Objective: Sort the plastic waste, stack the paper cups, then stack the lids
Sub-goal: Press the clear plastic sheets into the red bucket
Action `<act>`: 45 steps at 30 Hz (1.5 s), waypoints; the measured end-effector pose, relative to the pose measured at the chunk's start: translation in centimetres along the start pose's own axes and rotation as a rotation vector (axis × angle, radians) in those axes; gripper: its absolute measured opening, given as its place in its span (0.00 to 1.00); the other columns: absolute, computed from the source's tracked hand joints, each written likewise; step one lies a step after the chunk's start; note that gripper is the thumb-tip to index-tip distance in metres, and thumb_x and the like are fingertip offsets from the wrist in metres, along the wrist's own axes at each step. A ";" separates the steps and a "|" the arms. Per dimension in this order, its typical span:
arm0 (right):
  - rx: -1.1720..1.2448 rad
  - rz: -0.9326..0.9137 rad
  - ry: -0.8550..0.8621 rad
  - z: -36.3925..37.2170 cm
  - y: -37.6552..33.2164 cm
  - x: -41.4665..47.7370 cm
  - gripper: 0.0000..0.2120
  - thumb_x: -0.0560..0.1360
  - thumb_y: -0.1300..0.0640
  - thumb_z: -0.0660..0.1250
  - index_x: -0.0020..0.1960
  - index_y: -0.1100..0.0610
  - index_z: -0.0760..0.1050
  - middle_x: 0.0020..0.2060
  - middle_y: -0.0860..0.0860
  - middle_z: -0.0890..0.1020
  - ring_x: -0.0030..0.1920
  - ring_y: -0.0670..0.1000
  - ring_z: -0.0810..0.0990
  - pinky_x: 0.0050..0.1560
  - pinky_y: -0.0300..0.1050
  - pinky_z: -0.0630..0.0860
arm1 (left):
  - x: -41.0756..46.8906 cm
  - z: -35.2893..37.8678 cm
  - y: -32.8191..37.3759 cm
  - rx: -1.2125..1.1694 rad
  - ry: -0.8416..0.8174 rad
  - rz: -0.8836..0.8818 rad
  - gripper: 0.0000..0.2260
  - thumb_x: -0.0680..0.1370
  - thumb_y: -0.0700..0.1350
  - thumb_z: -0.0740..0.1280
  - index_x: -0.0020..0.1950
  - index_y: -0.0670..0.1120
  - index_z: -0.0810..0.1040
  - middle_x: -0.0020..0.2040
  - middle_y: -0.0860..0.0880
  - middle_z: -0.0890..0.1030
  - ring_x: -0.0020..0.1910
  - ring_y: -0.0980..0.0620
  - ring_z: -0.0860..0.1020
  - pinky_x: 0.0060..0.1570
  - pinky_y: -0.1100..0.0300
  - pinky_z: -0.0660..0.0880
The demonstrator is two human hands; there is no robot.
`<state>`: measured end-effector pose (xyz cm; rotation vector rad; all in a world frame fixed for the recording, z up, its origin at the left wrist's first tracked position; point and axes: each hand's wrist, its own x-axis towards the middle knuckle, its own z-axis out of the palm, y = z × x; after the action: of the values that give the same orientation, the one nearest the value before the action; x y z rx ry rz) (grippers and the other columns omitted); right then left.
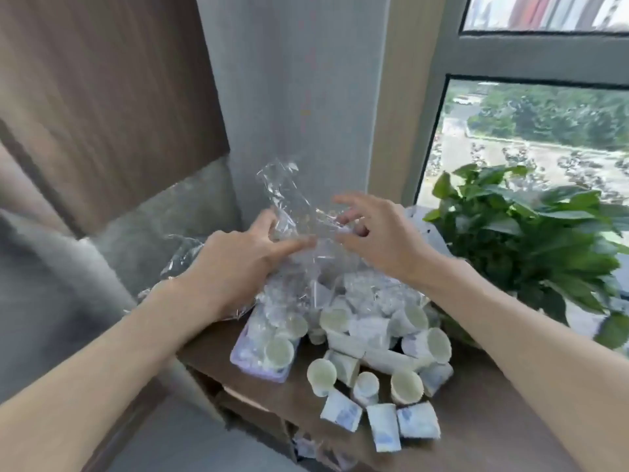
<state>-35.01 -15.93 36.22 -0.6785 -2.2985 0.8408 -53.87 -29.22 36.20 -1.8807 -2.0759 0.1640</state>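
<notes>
Plainly, the main risk is the heap itself: the clear plastic bag rises out of the loose paper cups, and its lower folds seem draped over the back of the pile. If it is pulled up sharply, it may drag cups along. Several already lie close to the front edge of the bench, so a small shove could roll them off. The film is also thin and crumpled, so it may tear or slip from a weak pinch.

The left hand holds the bag from the left, with the thumb behind the film and the fingers in front, pinching a fold. The right hand has its fingers spread and partly curled into the film from the right. I cannot tell whether it has hold of anything.

Near the bench's left edge sits a pale purple tray with a few cups in it, some with their mouths towards the camera. The bag looks mostly empty at the top, and what lies lower inside it is unclear. No lids can be made out. A leafy plant stands at the right end.
</notes>
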 end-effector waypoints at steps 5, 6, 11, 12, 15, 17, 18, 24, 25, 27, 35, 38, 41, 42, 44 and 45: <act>0.141 -0.146 -0.243 8.7 -5.0 3.8 0.35 0.74 0.57 0.72 0.73 0.38 0.61 0.52 0.44 0.79 0.37 0.42 0.79 0.49 0.39 0.78 | -8.0 2.3 -7.0 -0.004 -0.080 -0.267 0.40 0.80 0.38 0.61 0.74 0.74 0.43 0.68 0.48 0.60 0.31 0.49 0.74 0.30 0.57 0.68; 0.160 -0.175 -0.287 10.6 -6.1 4.3 0.35 0.74 0.58 0.72 0.73 0.36 0.60 0.53 0.46 0.79 0.37 0.43 0.78 0.49 0.39 0.78 | -9.6 2.6 -8.1 -0.014 -0.093 -0.301 0.40 0.80 0.38 0.61 0.73 0.73 0.43 0.67 0.48 0.60 0.33 0.49 0.75 0.31 0.56 0.69; 0.155 -0.267 -0.473 20.3 -11.2 6.2 0.26 0.77 0.59 0.69 0.71 0.40 0.69 0.47 0.39 0.79 0.30 0.45 0.74 0.42 0.35 0.74 | -18.2 5.3 -13.9 -0.250 -0.006 -0.541 0.29 0.81 0.37 0.61 0.75 0.66 0.63 0.63 0.51 0.69 0.38 0.45 0.77 0.38 0.50 0.76; 0.138 -0.301 -0.487 22.0 -11.9 6.5 0.22 0.77 0.59 0.69 0.68 0.43 0.73 0.45 0.38 0.79 0.29 0.44 0.72 0.41 0.34 0.71 | -19.9 6.2 -14.9 -0.323 0.053 -0.579 0.27 0.81 0.37 0.62 0.73 0.63 0.69 0.61 0.51 0.72 0.40 0.45 0.78 0.41 0.48 0.78; 0.118 -0.391 -0.544 27.9 -14.5 7.2 0.17 0.76 0.57 0.69 0.63 0.43 0.77 0.54 0.45 0.78 0.36 0.42 0.75 0.46 0.40 0.70 | -25.6 8.1 -17.8 -0.501 0.196 -0.758 0.21 0.80 0.39 0.65 0.68 0.60 0.78 0.56 0.56 0.77 0.37 0.54 0.75 0.46 0.49 0.79; 0.119 -0.419 -0.612 31.8 -16.7 7.0 0.16 0.76 0.55 0.69 0.63 0.43 0.77 0.56 0.45 0.78 0.41 0.44 0.76 0.50 0.40 0.72 | -29.6 9.2 -19.0 -0.563 0.252 -0.872 0.19 0.79 0.40 0.68 0.66 0.59 0.80 0.54 0.56 0.79 0.34 0.58 0.73 0.47 0.50 0.78; 0.131 -0.431 -0.647 33.6 -17.8 6.7 0.17 0.76 0.55 0.69 0.63 0.43 0.77 0.56 0.45 0.78 0.39 0.44 0.75 0.49 0.39 0.72 | -31.5 9.6 -19.4 -0.578 0.271 -0.917 0.19 0.79 0.40 0.69 0.66 0.58 0.80 0.53 0.56 0.79 0.33 0.59 0.73 0.46 0.50 0.79; 0.187 -0.507 -0.862 43.8 -22.0 4.1 0.16 0.76 0.61 0.70 0.62 0.50 0.79 0.54 0.48 0.78 0.31 0.39 0.72 0.39 0.29 0.68 | -41.9 11.7 -18.7 -0.544 0.209 -1.196 0.18 0.79 0.47 0.70 0.69 0.60 0.77 0.48 0.55 0.77 0.31 0.59 0.72 0.44 0.51 0.78; 0.205 -0.513 -0.892 45.2 -22.5 3.4 0.16 0.75 0.62 0.70 0.61 0.51 0.79 0.54 0.49 0.78 0.30 0.39 0.72 0.39 0.29 0.68 | -43.3 12.0 -18.3 -0.541 0.192 -1.246 0.18 0.79 0.48 0.69 0.69 0.61 0.77 0.49 0.56 0.77 0.31 0.60 0.72 0.44 0.52 0.78; 0.236 -0.519 -0.955 47.7 -23.4 1.8 0.16 0.75 0.63 0.70 0.61 0.52 0.80 0.53 0.50 0.77 0.30 0.41 0.70 0.38 0.30 0.68 | -45.7 12.5 -17.3 -0.542 0.176 -1.339 0.19 0.79 0.48 0.70 0.69 0.61 0.76 0.50 0.57 0.76 0.32 0.61 0.73 0.44 0.53 0.78; 0.286 -0.629 -1.247 55.7 -25.7 -5.2 0.13 0.75 0.63 0.70 0.57 0.52 0.80 0.52 0.50 0.76 0.33 0.49 0.75 0.40 0.42 0.76 | -53.9 14.4 -10.7 -0.440 0.198 -1.686 0.19 0.77 0.46 0.71 0.68 0.56 0.79 0.51 0.55 0.78 0.35 0.62 0.74 0.47 0.55 0.77; 0.298 -0.675 -1.332 58.9 -26.4 -8.7 0.12 0.75 0.67 0.67 0.54 0.55 0.81 0.52 0.48 0.75 0.29 0.43 0.73 0.35 0.36 0.72 | -57.3 15.7 -7.7 -0.417 0.224 -1.859 0.18 0.77 0.47 0.69 0.67 0.54 0.80 0.50 0.52 0.80 0.37 0.57 0.75 0.51 0.52 0.77; 0.263 -0.743 -1.362 62.4 -27.0 -13.0 0.13 0.75 0.68 0.66 0.53 0.53 0.82 0.50 0.47 0.77 0.29 0.42 0.72 0.39 0.37 0.71 | -60.6 17.4 -4.9 -0.448 0.253 -2.017 0.22 0.74 0.54 0.63 0.66 0.53 0.80 0.51 0.50 0.81 0.45 0.50 0.78 0.55 0.52 0.76; 0.246 -0.753 -1.371 63.7 -27.1 -14.5 0.13 0.74 0.67 0.67 0.53 0.53 0.82 0.49 0.46 0.77 0.30 0.42 0.72 0.41 0.39 0.72 | -61.7 18.1 -4.0 -0.464 0.251 -2.055 0.24 0.73 0.58 0.60 0.67 0.53 0.79 0.52 0.50 0.81 0.49 0.50 0.79 0.56 0.53 0.75; 0.219 -0.788 -1.393 66.5 -27.5 -17.8 0.13 0.74 0.67 0.68 0.53 0.54 0.82 0.48 0.46 0.77 0.31 0.44 0.72 0.43 0.42 0.73 | -64.0 20.0 -2.3 -0.490 0.244 -2.116 0.28 0.72 0.62 0.59 0.68 0.54 0.78 0.52 0.50 0.80 0.52 0.50 0.78 0.57 0.54 0.74; 0.212 -0.800 -1.410 67.9 -27.5 -19.6 0.12 0.73 0.68 0.68 0.53 0.55 0.82 0.47 0.46 0.77 0.31 0.44 0.72 0.42 0.40 0.72 | -65.3 21.1 -1.3 -0.502 0.238 -2.149 0.27 0.72 0.62 0.61 0.69 0.53 0.77 0.51 0.50 0.79 0.53 0.50 0.78 0.56 0.55 0.74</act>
<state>-74.15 -73.54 6.18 1.3101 -3.0443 1.2801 -57.26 -90.67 5.92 0.9048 -2.7025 -1.0005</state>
